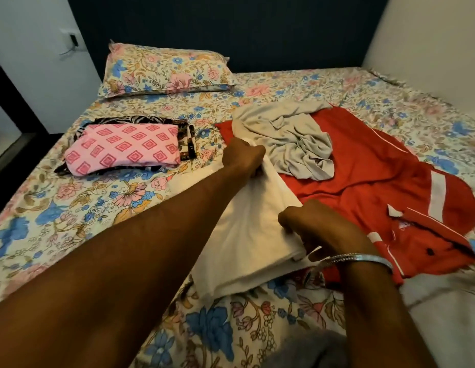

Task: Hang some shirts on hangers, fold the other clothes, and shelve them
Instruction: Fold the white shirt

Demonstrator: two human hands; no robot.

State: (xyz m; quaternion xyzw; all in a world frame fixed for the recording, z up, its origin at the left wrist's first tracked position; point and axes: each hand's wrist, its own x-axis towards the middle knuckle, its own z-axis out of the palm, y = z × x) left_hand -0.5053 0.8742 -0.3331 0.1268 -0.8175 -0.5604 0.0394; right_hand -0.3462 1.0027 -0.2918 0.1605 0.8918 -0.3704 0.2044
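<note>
White soft cloth (247, 235) pinched by left hand (244, 158), right hand (308, 227)

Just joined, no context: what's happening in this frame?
A person is folding a white garment on a floral-sheeted bed. The left hand grips its far end; the right hand, with a silver bangle on its wrist, pinches the near end. A folded pink patterned piece already sits on a dark printed one to the left. A crumpled grey garment and a red polo shirt lie unfolded to the right.
</note>
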